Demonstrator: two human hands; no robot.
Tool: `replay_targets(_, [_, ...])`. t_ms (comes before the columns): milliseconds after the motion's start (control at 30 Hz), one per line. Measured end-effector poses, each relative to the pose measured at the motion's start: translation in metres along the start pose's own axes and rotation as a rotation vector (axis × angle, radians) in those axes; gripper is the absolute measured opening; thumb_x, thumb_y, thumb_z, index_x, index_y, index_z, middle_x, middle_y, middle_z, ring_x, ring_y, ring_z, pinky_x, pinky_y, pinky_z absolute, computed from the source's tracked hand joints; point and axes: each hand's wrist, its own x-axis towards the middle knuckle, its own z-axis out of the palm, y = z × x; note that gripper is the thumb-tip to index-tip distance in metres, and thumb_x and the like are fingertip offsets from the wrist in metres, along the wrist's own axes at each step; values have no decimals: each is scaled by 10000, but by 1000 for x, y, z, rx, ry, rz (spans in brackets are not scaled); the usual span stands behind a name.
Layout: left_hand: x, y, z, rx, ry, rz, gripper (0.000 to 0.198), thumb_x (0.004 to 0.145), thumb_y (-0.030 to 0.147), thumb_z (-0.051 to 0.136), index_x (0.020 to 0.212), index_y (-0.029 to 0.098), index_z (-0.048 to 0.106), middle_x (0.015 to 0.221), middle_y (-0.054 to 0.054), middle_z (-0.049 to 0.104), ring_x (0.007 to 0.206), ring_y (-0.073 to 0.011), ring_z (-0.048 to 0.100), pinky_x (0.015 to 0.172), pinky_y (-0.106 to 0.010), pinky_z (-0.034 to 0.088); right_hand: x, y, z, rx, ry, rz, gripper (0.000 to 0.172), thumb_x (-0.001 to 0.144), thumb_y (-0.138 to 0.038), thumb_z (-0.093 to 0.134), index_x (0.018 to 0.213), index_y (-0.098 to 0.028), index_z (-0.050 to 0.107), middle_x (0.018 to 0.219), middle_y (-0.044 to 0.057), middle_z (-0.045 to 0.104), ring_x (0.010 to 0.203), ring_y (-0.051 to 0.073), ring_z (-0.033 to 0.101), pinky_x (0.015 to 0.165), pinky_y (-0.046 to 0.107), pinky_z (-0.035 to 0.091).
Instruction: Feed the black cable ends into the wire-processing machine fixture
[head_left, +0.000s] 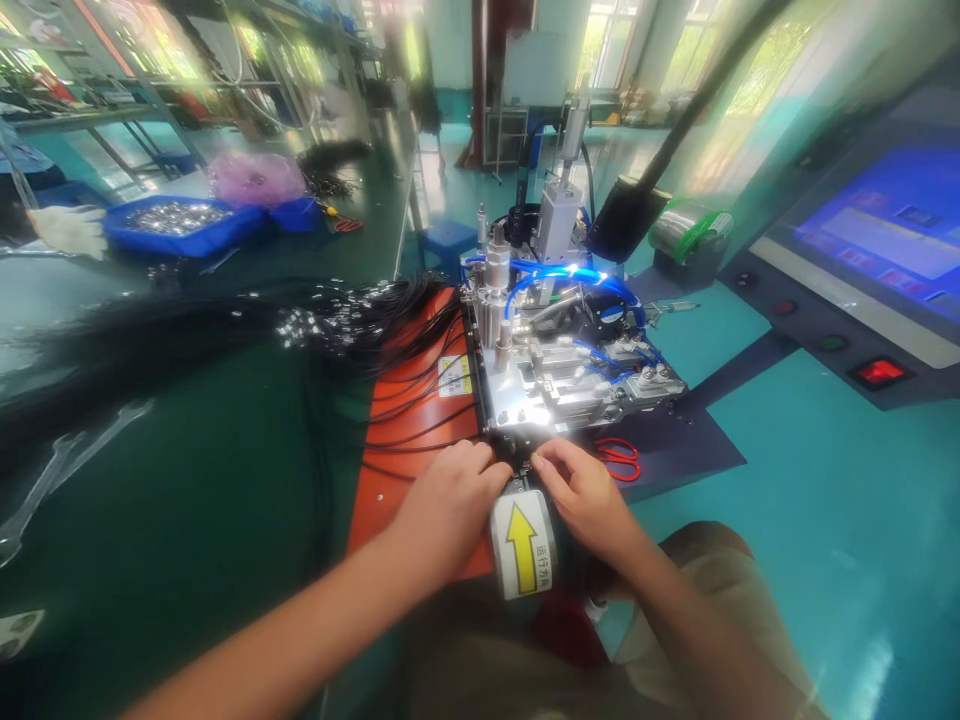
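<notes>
My left hand and my right hand meet at the front edge of a small metal machine with blue air hoses. Both hands have their fingers pinched together around a small dark part or cable end, too small to name. My left hand rests on an orange plate crossed by thin black cables. Just below the hands sits a white cover with a yellow arrow pointing toward the machine.
A large heap of black cables lies over the green bench to the left. Wrenches lie near the left edge. Blue trays stand at the back left. Red scissors lie right of my hands. A control panel with screen is at right.
</notes>
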Motion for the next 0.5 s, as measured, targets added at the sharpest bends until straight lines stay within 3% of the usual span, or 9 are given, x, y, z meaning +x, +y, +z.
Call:
replay_targets(333, [1, 2, -6, 71, -46, -70, 170, 872, 37, 510, 852, 161, 624, 810, -57, 588, 772, -228, 550, 711, -371, 479, 3, -2, 0, 58, -66, 139, 257, 938, -380, 487, 786, -192, 573, 725, 0, 597, 663, 163, 532, 610, 275, 415])
replay_targets(500, [1, 3, -11, 100, -83, -72, 174, 889, 62, 509, 853, 162, 646, 828, -61, 603, 798, -229, 556, 728, -368, 463, 1, 0, 3, 154, -18, 146, 264, 923, -404, 511, 803, -185, 596, 723, -4, 580, 657, 155, 519, 595, 261, 411])
